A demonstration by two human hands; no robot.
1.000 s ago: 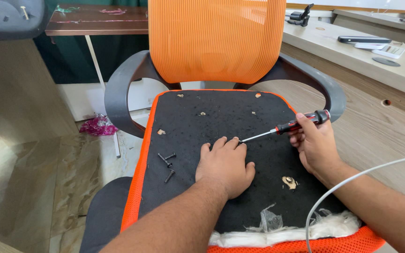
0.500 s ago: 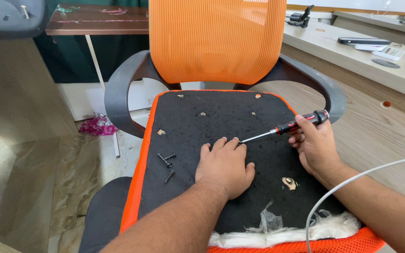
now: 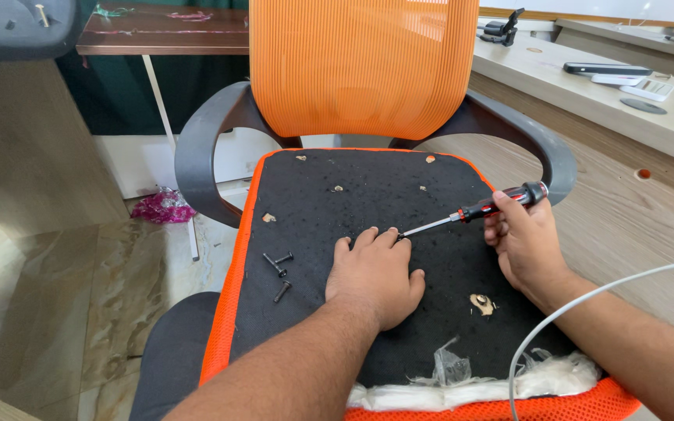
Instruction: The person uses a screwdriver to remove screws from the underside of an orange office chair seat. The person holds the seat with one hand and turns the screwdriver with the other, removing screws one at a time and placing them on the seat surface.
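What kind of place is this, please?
Probably an office or workroom: an orange mesh office chair is being worked on with a screwdriver, long wooden desks stand alongside, and the floor is polished tile.

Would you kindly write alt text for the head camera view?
A right hand holds a screwdriver, its tip beside the left hand's fingertips, on an orange chair's black seat underside. Three loose black bolts lie left.

open black seat panel (image 3: 368, 195) ahead, loose screws (image 3: 278, 269) left, armrests (image 3: 196, 148) flanking
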